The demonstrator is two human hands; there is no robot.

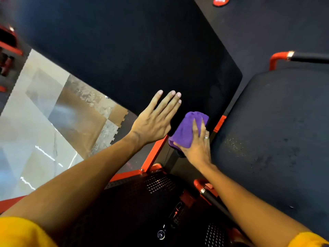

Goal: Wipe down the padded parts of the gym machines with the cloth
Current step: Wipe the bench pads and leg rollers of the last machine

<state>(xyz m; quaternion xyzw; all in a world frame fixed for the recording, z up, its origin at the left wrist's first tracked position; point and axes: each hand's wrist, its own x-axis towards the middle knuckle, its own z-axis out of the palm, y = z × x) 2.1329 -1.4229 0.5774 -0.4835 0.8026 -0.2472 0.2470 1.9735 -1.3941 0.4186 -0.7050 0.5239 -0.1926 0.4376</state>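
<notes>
- Nearest you, your yellow sleeves [21, 232] framed a black perforated plate [156, 184] and the machine's red frame [154, 154].
- Your right hand [195, 145] lay flat on the purple cloth [185, 129]. Its fingers [195, 127] were straight, pressing the cloth rather than curling round it, with the thumb along the lower edge.
- The cloth sat bunched against the bottom corner of the black back pad [142, 59], just above the red frame.
- Your left hand [153, 120] rested on the same pad just left of the cloth, fingers straight, slightly spread, holding nothing.
- To the right lay the dark seat pad [276, 131], scuffed and speckled.
- Farther off, a red and black handle [309, 57] stood beyond the seat pad, and pale tiled floor [44, 113] showed on the left.
</notes>
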